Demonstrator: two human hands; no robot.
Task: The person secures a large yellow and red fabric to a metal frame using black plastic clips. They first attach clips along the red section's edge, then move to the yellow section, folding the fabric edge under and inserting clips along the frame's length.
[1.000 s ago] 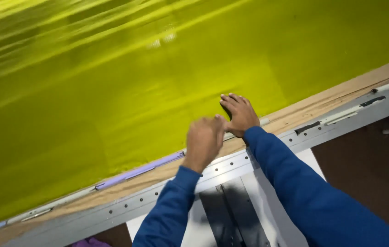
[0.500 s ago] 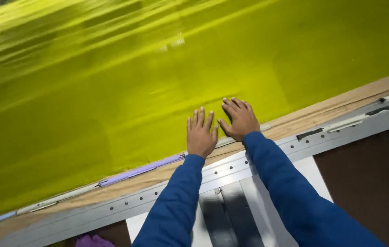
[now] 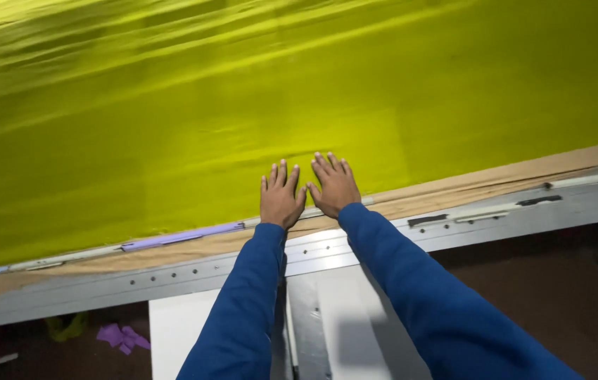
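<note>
A wide sheet of yellow-green fabric (image 3: 257,91) lies spread over a long table and fills most of the head view. My left hand (image 3: 281,198) rests flat on the fabric's near edge, fingers spread, holding nothing. Right beside it, almost touching, my right hand (image 3: 333,186) also presses flat on the fabric with its fingers apart. Both arms wear blue sleeves (image 3: 411,295). A thin purple strip (image 3: 183,236) lies along the fabric's edge to the left of my hands.
The table has a brown wooden border (image 3: 496,183) and a grey metal rail (image 3: 454,225) with holes along its front. A white and grey panel (image 3: 327,324) stands below me. Purple scraps (image 3: 123,336) lie on the dark floor at lower left.
My left hand has opened from a loose fist to a flat palm. Both hands now sit side by side on the fabric edge, slightly farther along the table.
</note>
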